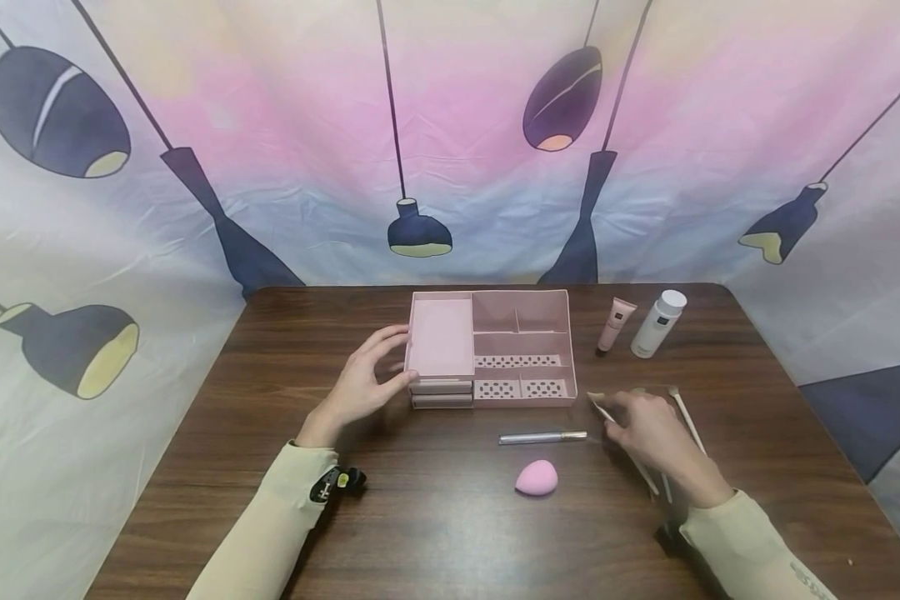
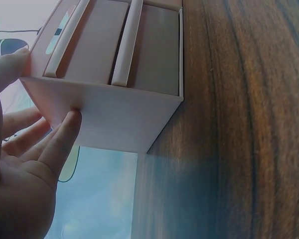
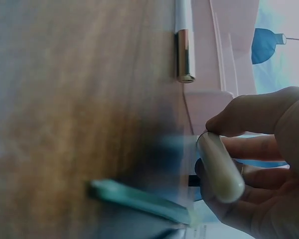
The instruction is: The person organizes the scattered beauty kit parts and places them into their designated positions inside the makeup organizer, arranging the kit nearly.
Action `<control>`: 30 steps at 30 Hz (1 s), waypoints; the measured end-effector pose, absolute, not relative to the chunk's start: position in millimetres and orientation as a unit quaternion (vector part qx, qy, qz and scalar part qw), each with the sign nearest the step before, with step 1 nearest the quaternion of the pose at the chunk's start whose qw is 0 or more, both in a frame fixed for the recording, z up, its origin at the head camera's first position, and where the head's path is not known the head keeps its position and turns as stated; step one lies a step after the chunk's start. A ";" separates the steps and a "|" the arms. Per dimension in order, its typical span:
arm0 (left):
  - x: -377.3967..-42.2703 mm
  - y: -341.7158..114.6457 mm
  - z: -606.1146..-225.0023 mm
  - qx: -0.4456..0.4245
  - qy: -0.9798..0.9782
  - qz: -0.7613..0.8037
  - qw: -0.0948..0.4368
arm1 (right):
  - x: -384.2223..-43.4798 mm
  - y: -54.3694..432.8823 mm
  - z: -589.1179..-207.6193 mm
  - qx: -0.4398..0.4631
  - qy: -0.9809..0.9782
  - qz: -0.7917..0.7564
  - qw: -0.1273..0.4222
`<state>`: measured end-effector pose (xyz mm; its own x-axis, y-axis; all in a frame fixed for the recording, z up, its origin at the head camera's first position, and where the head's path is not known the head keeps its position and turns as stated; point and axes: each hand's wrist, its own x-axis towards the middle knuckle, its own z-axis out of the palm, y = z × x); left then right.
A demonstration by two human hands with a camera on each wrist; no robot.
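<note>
The left hand (image 1: 360,379), fingers loosely extended, touches the left side of the box (image 1: 442,337), probably to steady it. Just right of the box, the right hand (image 1: 651,429) pinches a brush (image 3: 222,172), a grip seemingly suited to its slimness. Pen (image 1: 542,437) and sponge (image 1: 537,478) lie before the box.
</note>
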<state>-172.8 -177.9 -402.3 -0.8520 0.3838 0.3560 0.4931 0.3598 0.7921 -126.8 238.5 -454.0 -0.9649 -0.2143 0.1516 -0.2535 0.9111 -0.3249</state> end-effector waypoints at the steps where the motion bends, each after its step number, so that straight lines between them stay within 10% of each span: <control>1: -172.8 -177.9 -402.5 -0.267 -0.823 -0.499 0.055 | -127.0 238.6 -452.9 0.123 -0.975 0.174 0.063; 30: -173.4 -178.6 -404.9 -0.269 -0.822 -0.499 0.059 | -140.7 216.1 -424.6 0.118 -0.954 0.235 0.143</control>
